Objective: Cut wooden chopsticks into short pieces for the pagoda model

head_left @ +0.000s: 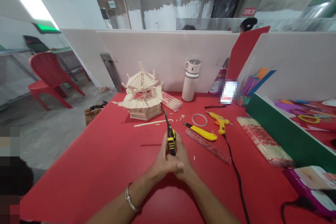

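Close together over the middle of the red table, my left hand (162, 162) and my right hand (184, 159) are both closed around pliers (171, 142) with yellow and black handles. The dark jaws point away from me. One thumb lies across the other hand, and the lower ends of the handles are hidden. Beyond the jaws lies a thin wooden stick (151, 123) among small cut pieces (182, 116). Behind it stands a tiered pavilion model (143, 92) built of pale sticks.
Right of my hands lie a yellow utility knife (203, 132), a pink ruler (208, 146), a clear ring (199, 119) and a corded yellow glue gun (220, 121). Packs of sticks (265, 141) lie farther right, by a green divider (288, 129). A white flask (190, 82) stands at the back.
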`<action>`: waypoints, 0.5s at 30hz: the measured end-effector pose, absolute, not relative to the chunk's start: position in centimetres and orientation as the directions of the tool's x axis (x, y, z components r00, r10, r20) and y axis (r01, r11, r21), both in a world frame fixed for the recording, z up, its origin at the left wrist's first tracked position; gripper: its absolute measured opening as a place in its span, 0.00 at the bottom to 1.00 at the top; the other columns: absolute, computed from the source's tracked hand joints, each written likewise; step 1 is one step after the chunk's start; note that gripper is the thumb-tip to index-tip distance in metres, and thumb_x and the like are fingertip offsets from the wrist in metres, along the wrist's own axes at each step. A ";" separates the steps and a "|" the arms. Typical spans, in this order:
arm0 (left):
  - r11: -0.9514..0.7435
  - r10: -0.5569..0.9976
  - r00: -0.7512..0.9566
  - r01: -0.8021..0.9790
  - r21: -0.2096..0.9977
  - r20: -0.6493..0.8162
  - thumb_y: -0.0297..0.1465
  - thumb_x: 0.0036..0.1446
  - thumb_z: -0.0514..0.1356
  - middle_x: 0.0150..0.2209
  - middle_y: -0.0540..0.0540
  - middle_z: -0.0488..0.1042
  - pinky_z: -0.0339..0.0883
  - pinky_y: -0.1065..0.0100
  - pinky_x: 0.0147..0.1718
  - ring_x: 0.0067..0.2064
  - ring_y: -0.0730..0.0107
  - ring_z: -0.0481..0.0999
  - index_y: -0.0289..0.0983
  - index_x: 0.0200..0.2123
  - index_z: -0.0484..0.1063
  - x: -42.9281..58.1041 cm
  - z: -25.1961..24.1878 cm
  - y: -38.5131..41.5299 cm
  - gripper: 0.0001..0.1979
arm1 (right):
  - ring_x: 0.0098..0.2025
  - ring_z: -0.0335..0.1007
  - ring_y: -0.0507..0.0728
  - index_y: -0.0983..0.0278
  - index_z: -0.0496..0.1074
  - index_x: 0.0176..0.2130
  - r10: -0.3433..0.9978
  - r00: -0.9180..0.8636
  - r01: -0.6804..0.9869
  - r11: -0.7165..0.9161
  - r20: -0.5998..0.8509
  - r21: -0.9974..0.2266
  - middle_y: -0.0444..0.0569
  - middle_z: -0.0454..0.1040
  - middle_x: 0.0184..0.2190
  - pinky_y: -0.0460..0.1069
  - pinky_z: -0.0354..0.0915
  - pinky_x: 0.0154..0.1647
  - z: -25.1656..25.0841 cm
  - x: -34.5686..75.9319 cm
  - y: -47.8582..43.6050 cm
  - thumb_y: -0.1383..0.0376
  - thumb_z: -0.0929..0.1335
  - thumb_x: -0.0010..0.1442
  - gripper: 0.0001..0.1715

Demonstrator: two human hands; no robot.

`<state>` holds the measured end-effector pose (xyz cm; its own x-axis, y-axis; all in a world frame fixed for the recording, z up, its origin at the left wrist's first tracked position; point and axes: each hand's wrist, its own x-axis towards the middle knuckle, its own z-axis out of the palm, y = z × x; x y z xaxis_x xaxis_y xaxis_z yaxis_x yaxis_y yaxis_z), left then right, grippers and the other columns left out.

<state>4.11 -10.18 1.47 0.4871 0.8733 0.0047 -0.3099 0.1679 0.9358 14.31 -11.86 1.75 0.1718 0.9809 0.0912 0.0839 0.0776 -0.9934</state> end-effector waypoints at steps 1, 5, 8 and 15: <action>0.151 0.870 0.493 -0.314 0.937 0.025 0.45 0.33 0.78 0.63 0.35 0.65 0.65 0.50 0.60 0.65 0.39 0.64 0.43 0.71 0.50 3.9 1.1 -10.4 0.65 | 0.37 0.71 0.57 0.60 0.65 0.55 0.981 0.172 0.106 0.073 0.090 -0.992 0.45 0.73 0.39 0.51 0.71 0.38 1.7 14.2 -11.9 0.68 0.66 0.44 0.36; 0.083 0.864 0.500 -0.268 0.960 0.065 0.44 0.34 0.78 0.60 0.35 0.69 0.69 0.49 0.57 0.61 0.39 0.69 0.41 0.71 0.51 3.7 0.4 -11.0 0.64 | 0.38 0.72 0.58 0.59 0.65 0.56 0.976 0.192 0.173 0.064 0.098 -0.983 0.46 0.74 0.40 0.51 0.71 0.39 1.3 14.1 -11.8 0.70 0.66 0.40 0.41; 0.025 0.909 0.411 -0.209 0.978 0.065 0.45 0.38 0.76 0.58 0.35 0.71 0.67 0.47 0.59 0.60 0.39 0.69 0.39 0.71 0.53 4.1 0.6 -11.2 0.60 | 0.35 0.71 0.56 0.60 0.65 0.54 0.981 0.183 0.148 0.043 0.070 -0.988 0.43 0.73 0.37 0.50 0.71 0.37 1.1 14.0 -11.7 0.70 0.66 0.42 0.37; -0.018 0.924 0.373 -0.171 0.985 0.081 0.46 0.40 0.75 0.59 0.35 0.71 0.67 0.47 0.59 0.60 0.40 0.69 0.39 0.70 0.56 4.3 1.0 -11.0 0.56 | 0.36 0.71 0.57 0.59 0.65 0.53 0.984 0.176 0.128 -0.003 0.020 -0.992 0.44 0.74 0.39 0.51 0.70 0.37 1.2 14.1 -11.6 0.68 0.66 0.43 0.35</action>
